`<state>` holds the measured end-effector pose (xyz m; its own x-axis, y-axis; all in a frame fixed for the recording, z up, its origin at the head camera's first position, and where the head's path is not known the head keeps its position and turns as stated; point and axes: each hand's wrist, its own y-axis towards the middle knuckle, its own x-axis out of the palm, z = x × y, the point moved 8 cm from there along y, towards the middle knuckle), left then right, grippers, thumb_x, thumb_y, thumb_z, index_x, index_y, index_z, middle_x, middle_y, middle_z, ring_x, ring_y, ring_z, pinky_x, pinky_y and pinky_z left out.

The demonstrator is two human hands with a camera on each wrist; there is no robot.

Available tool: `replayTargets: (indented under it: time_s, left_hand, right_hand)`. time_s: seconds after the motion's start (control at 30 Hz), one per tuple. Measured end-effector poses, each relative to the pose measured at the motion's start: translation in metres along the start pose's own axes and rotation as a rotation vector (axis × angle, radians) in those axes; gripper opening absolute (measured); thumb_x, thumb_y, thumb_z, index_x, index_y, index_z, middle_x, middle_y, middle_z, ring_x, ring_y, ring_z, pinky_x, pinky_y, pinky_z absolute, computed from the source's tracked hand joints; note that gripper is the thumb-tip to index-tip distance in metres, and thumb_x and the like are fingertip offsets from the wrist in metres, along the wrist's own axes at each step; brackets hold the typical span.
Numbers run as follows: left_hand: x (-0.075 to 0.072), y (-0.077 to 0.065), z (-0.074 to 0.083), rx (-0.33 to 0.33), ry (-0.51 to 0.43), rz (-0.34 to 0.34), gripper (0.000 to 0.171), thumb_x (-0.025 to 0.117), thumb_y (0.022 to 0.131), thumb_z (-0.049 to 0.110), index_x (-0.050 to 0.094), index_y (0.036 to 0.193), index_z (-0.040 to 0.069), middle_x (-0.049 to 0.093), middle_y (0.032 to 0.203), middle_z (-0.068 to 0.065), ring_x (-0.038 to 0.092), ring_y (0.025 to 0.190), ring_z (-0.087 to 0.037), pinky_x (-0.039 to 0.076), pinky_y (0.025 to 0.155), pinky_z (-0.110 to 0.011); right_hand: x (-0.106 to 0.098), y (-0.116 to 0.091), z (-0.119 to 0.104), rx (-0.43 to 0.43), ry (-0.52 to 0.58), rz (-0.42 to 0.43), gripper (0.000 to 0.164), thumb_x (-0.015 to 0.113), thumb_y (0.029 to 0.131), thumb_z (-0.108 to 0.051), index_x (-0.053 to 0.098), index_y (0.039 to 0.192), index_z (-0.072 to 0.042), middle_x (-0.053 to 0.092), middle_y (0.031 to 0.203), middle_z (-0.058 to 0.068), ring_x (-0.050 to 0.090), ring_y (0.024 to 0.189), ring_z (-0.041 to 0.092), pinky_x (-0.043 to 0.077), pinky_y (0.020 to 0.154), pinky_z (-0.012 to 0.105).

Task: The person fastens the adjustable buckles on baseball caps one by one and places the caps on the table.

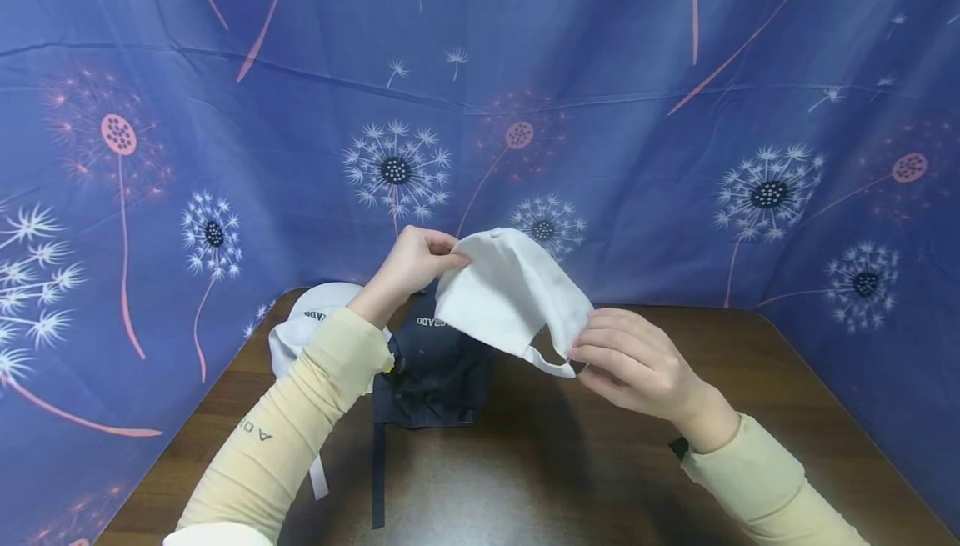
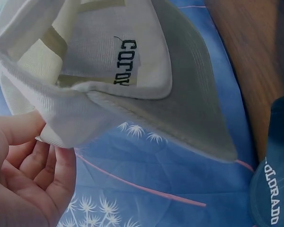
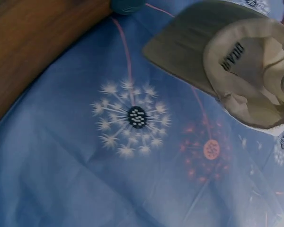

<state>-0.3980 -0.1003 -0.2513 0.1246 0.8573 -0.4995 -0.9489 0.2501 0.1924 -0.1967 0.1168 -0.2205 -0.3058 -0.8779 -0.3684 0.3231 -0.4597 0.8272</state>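
Observation:
A white baseball cap (image 1: 498, 292) is held up above the table, its back strap opening turned toward the head camera. My left hand (image 1: 416, 261) pinches the cloth at the left of the crown between thumb and fingers. At the cap's right, my right hand (image 1: 637, 363) grips the edge beside the strap. In the left wrist view, the inside of the cap (image 2: 97, 52) shows reversed dark stitched lettering and a greyish brim underside. Fingers of the left hand (image 2: 33, 175) bunch the fabric there. The right wrist view shows the brim (image 3: 189, 47) pointing left.
A dark navy cap (image 1: 435, 379) with white lettering lies on the brown wooden table (image 1: 600, 463), its long strap trailing toward the front. Behind my left forearm is another white cap (image 1: 288, 342), partly hidden. Blue dandelion-printed cloth (image 1: 637, 154) hangs around the table.

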Motion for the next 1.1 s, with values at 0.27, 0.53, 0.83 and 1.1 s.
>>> replayTargets:
  time_s: [0.27, 0.53, 0.83, 1.1]
  left_hand:
    - [-0.002, 0.003, 0.008, 0.043, 0.040, 0.028, 0.020, 0.071, 0.085, 0.021, 0.074, 0.101, 0.009, 0.073, 0.093, -0.006, 0.067, 0.089, -0.017, 0.053, 0.076, -0.033]
    - [0.000, 0.009, 0.012, 0.117, 0.064, 0.040, 0.019, 0.071, 0.085, 0.019, 0.074, 0.099, 0.008, 0.073, 0.094, -0.007, 0.068, 0.090, -0.017, 0.053, 0.077, -0.030]
    - [0.016, 0.014, 0.014, 0.148, 0.054, 0.004, 0.019, 0.072, 0.084, 0.018, 0.074, 0.099, 0.007, 0.073, 0.093, -0.008, 0.069, 0.088, -0.016, 0.054, 0.075, -0.028]
    - [0.040, 0.016, 0.022, 0.166, 0.078, -0.037, 0.018, 0.073, 0.083, 0.018, 0.075, 0.097, 0.009, 0.074, 0.091, -0.005, 0.069, 0.086, -0.014, 0.054, 0.074, -0.025]
  right_hand:
    - [0.009, -0.010, -0.001, -0.012, 0.009, -0.083, 0.022, 0.067, 0.086, -0.017, 0.068, 0.081, 0.004, 0.068, 0.077, 0.012, 0.063, 0.070, 0.030, 0.051, 0.071, 0.041]
    - [0.008, -0.025, 0.026, 0.214, -0.144, -0.047, 0.031, 0.065, 0.089, -0.024, 0.069, 0.086, 0.006, 0.068, 0.084, 0.016, 0.064, 0.079, 0.032, 0.051, 0.084, 0.039]
    - [0.015, -0.064, 0.082, 0.752, -0.177, -0.222, 0.056, 0.075, 0.080, -0.031, 0.058, 0.126, -0.003, 0.061, 0.121, 0.013, 0.057, 0.112, 0.029, 0.041, 0.101, 0.031]
    - [0.022, -0.102, 0.108, 1.164, 0.096, -0.350, 0.058, 0.080, 0.075, -0.022, 0.059, 0.128, -0.015, 0.063, 0.121, 0.004, 0.065, 0.102, 0.023, 0.053, 0.083, 0.033]
